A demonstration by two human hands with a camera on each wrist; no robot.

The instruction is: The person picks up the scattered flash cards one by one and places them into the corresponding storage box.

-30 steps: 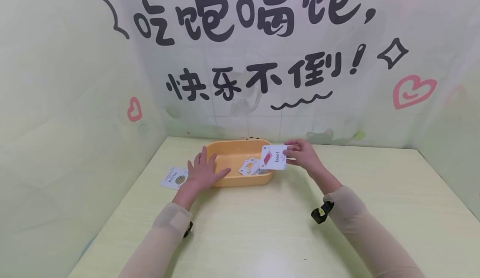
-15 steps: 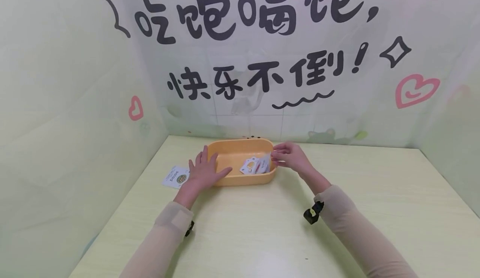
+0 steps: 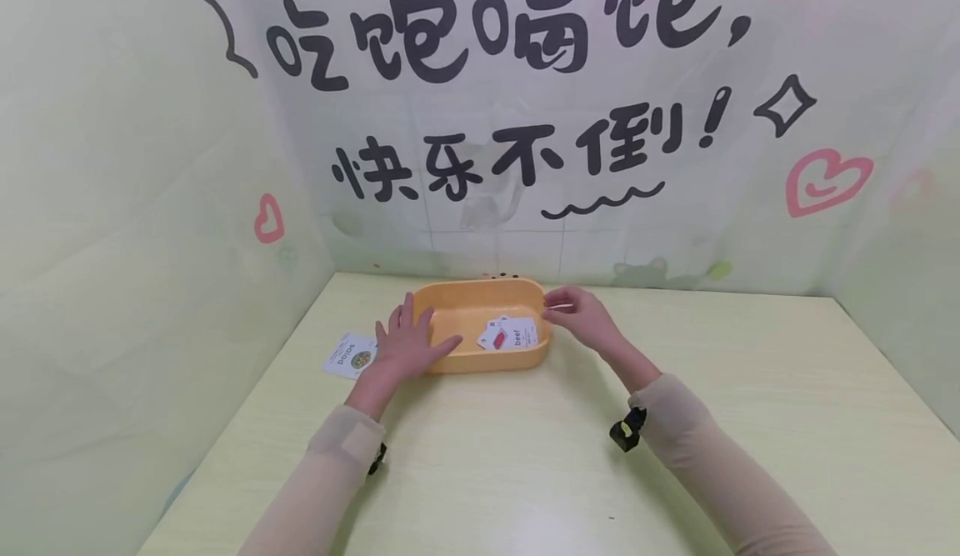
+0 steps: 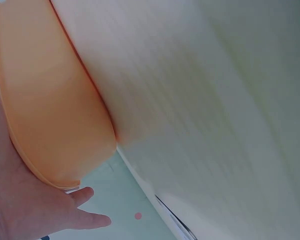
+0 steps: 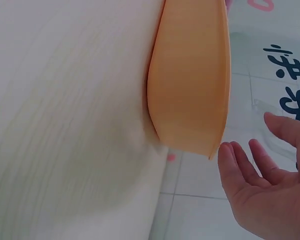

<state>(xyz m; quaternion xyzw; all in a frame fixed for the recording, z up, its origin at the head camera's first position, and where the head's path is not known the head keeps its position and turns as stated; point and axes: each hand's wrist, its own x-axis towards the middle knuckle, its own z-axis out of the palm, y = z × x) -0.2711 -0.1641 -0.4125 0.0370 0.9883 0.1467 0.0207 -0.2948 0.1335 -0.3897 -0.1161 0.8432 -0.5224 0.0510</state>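
A shallow orange tray point(image 3: 480, 362) stands on the table, close to the back wall. Inside its right end lies a small stack of food picture cards, topped by a white card marked "beef" point(image 3: 522, 337). My left hand point(image 3: 407, 345) rests over the tray's left end with fingers spread; the left wrist view shows this hand point(image 4: 20, 200) along the rim. My right hand point(image 3: 588, 320) is at the right rim. In the right wrist view this hand point(image 5: 270, 185) has thumb and fingers apart and holds nothing. A "salad" card point(image 3: 348, 358) lies left of the tray, partly behind my left hand.
The pale wooden table point(image 3: 510, 464) extends in front of the tray and to its right. White printed wall sheets point(image 3: 480, 247) enclose the back and both sides.
My right hand has moved left to the tray's rim and let go of the beef card, which dropped onto the other cards. My left hand has stayed in place.
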